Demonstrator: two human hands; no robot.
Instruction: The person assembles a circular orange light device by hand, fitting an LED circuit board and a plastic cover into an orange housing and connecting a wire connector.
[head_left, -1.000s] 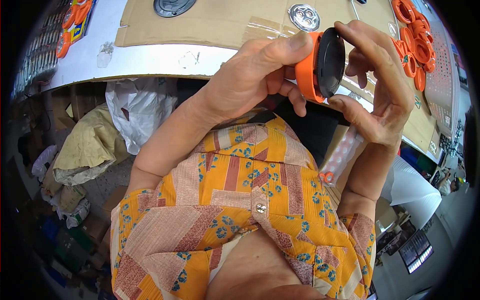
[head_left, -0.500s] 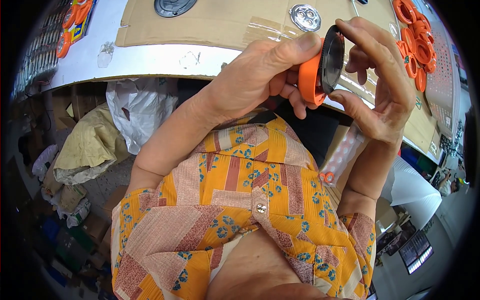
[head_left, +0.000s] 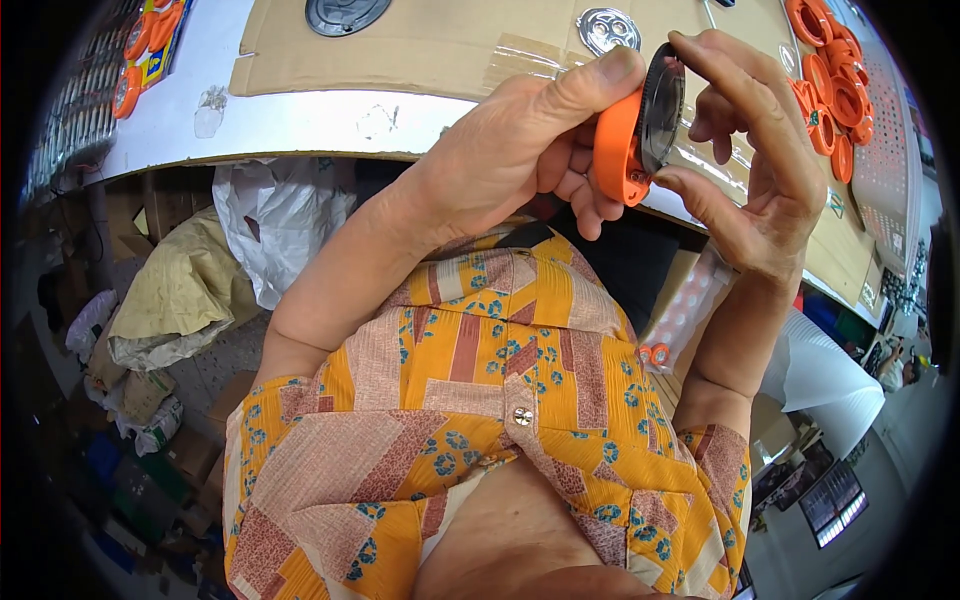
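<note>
The left hand (head_left: 495,150) is clamped on an orange ring (head_left: 617,150), thumb on its far edge and fingers curled around it. The right hand (head_left: 765,205) grips a black disc (head_left: 663,115) by its rim — index fingertip at the far edge, thumb at the near edge. Disc and ring are held up together near the table's near edge, the disc tilted on edge just right of the ring; whether it is seated there I cannot tell. Beyond them, a silver round piece (head_left: 608,32) lies on a cardboard sheet (head_left: 400,65), with a dark round plate (head_left: 346,12) farther left. Orange parts (head_left: 845,100) are heaped at the far right — beside a perforated white bin (head_left: 885,150).
</note>
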